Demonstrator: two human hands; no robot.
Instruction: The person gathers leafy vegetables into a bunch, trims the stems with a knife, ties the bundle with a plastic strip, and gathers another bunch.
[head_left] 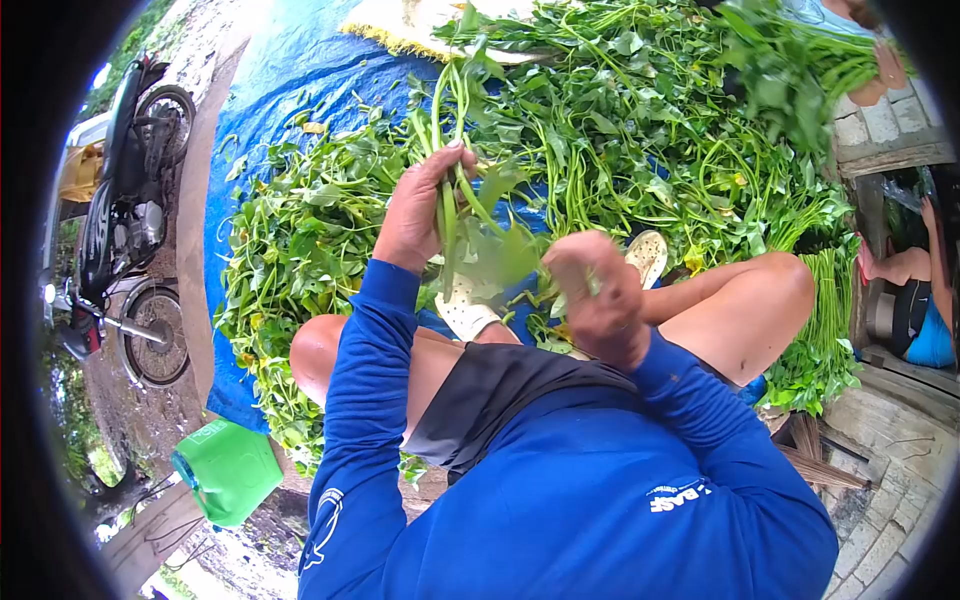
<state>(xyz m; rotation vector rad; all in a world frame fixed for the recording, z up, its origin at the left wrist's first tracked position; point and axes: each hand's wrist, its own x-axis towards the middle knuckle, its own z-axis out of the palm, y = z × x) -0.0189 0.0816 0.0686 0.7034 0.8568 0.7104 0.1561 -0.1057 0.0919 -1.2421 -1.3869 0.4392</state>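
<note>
My left hand (425,205) is closed around a few thick green stems of water spinach (450,110), which stand up past the thumb, with cut ends and a leaf hanging below. To the right, my right hand (600,300) is curled, its fingers bent in and partly smeared by motion; whether anything is in it is hidden. A blurred leaf (510,250) hangs between both hands. Loose water spinach (610,130) lies heaped in front of my legs and to both sides, on a blue tarp (290,60).
Another person's hand (875,85) holds a bunch of greens at top right. A further person (930,300) is at the right edge. Neat bundled stems (825,300) lie by my right knee. A green plastic container (235,470) and a motorcycle (130,220) are at left.
</note>
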